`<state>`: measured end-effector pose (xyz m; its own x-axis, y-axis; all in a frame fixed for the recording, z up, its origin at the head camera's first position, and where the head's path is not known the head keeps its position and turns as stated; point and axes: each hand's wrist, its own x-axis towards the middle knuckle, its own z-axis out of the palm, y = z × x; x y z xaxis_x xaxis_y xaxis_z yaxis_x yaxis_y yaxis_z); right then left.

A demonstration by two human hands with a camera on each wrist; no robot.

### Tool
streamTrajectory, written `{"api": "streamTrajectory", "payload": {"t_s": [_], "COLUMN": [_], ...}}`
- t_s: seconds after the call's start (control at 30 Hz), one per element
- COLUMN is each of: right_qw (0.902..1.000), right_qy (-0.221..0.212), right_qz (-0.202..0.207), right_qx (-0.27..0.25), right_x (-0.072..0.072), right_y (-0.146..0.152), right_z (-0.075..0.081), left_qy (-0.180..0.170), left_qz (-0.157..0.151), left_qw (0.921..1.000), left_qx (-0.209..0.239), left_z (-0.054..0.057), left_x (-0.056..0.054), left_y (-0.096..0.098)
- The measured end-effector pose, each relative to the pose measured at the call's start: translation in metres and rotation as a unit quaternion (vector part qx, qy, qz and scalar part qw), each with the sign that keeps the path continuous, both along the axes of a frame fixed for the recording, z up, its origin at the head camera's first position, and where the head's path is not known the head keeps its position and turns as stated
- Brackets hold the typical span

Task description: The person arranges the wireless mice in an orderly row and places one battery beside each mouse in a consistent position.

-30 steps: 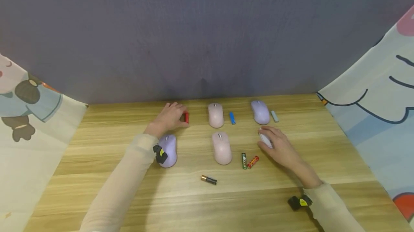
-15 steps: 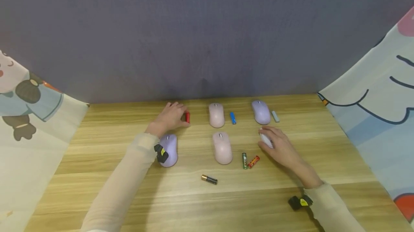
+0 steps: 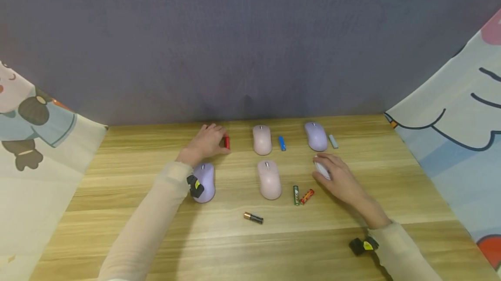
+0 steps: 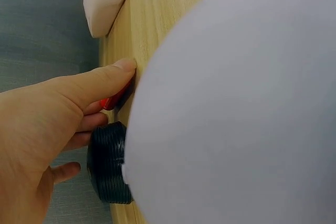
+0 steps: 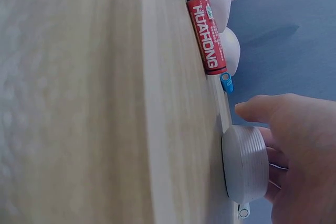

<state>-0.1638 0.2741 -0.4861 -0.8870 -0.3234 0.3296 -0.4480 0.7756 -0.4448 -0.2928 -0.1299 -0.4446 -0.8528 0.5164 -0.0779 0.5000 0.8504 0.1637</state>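
In the head view my left hand point(image 3: 206, 141) bends round a red battery point(image 3: 227, 142) at the far left, thumb at its near end and fingertips at its far end. The left wrist view shows a black rounded thing with fine ribs point(image 4: 109, 163) beside that hand's fingers, under the palm. My right hand point(image 3: 337, 176) grips a white rounded thing with a ribbed side point(image 5: 245, 163) on the table, thumb on the near side and fingers on the far side; the palm hides part of it in the head view.
Two pink mice point(image 3: 269, 180) stand mid-table. One purple mouse point(image 3: 204, 183) lies below the left wrist, another purple mouse point(image 3: 315, 136) at the back right. A blue battery point(image 3: 282, 143), grey battery point(image 3: 333, 141), green battery point(image 3: 295, 195), red-and-green battery point(image 3: 307, 196) and black-and-copper battery point(image 3: 253, 218) lie about.
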Motion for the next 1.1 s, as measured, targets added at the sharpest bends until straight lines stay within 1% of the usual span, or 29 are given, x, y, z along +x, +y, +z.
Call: {"api": "streamTrajectory", "payload": {"t_s": [0.23, 0.47, 0.83, 0.97, 1.1], "right_qw": [1.0, 0.9999, 0.9997, 0.9997, 0.9997], "right_qy": [0.008, 0.015, -0.025, -0.025, -0.024], "right_qz": [0.003, 0.006, -0.006, -0.006, -0.005], "right_qx": [-0.004, -0.003, -0.003, -0.002, -0.006], "right_x": [-0.0009, -0.0005, 0.0, 0.0006, 0.0005], "right_y": [-0.0001, -0.0004, -0.0004, -0.001, -0.0016], "right_z": [-0.0006, -0.0007, 0.0007, 0.0022, 0.0024], "left_qy": [0.006, 0.001, 0.015, 0.019, 0.022], "left_qz": [-0.003, -0.001, -0.002, -0.005, -0.01], "left_qw": [1.0, 1.0, 0.9997, 0.9995, 0.9995], "left_qx": [-0.002, -0.007, -0.019, -0.023, -0.019], "left_z": [0.0005, -0.0016, -0.0052, -0.0051, -0.002], "left_x": [0.0003, -0.0012, -0.002, -0.0023, 0.0], "left_y": [-0.0003, 0.0004, 0.0009, 0.0012, 0.001]}}
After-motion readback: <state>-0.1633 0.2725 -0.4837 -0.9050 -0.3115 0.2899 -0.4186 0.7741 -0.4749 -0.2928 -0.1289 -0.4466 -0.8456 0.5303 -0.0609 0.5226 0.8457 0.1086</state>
